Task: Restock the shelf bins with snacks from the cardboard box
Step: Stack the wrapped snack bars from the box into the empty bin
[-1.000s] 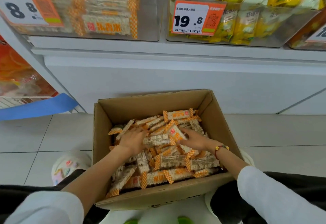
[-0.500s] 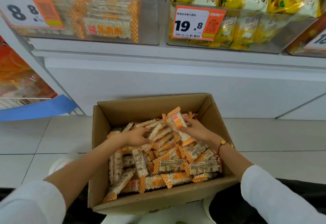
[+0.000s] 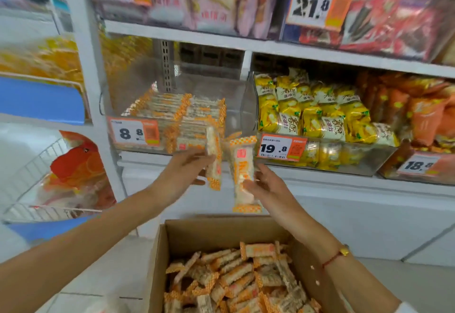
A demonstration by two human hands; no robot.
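Head view: two hands hold up snack bars in front of a clear plastic bin.

Left hand [image 3: 181, 177] grips one long crinkly bar [image 3: 213, 162]; right hand [image 3: 267, 187] grips another bar [image 3: 242, 174] (white, with orange checked ends). Both bars are just below the bin [image 3: 138, 105], which has neat rows inside. Brown cardboard box [image 3: 209, 231] below holds many more.

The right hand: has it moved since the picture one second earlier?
Yes. The right hand has risen out of the cardboard box and now holds a snack bar up near the 8.8 bin.
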